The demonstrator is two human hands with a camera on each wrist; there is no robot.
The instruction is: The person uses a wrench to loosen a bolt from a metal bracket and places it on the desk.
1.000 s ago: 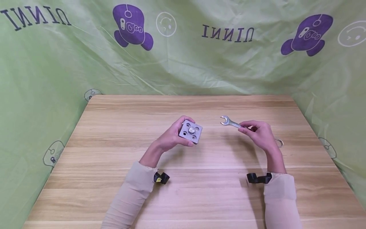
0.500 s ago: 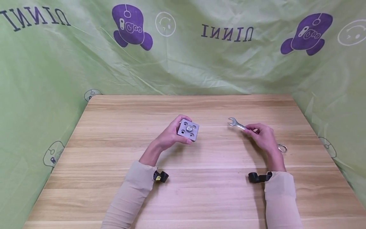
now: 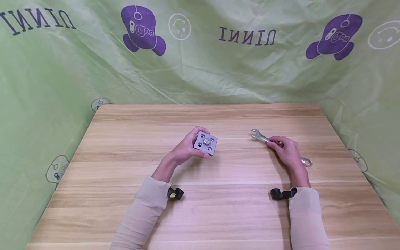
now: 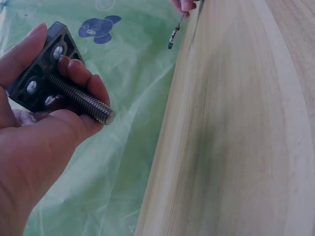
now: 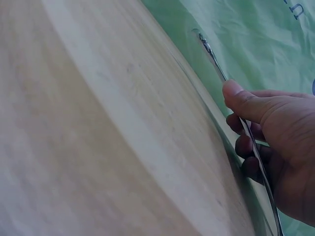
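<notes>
My left hand (image 3: 184, 149) grips a square grey metal plate (image 3: 202, 146) by its edges, raised over the table. Recessed holes surround a hex bolt head (image 3: 207, 141) at the plate's centre. In the left wrist view the bolt's threaded shank (image 4: 83, 101) sticks out of the plate's dark underside, with fingers curled beside it. To the right, my right hand (image 3: 285, 151) holds a combination wrench (image 3: 260, 135) mid-handle between thumb and fingers. The open end points left toward the plate; the ring end (image 3: 307, 161) shows beyond the wrist. Wrench and bolt are well apart.
A wood-grain table (image 3: 200, 215) lies beneath both hands. Green printed cloth (image 3: 200, 76) hangs behind it and along both sides. Each wrist carries a small black camera mount, the right one (image 3: 282, 194) standing inward from the sleeve.
The right hand has moved the wrench slightly right and toward me, away from the plate, baring more of its ring end. The left hand has shifted a little left with the plate.
</notes>
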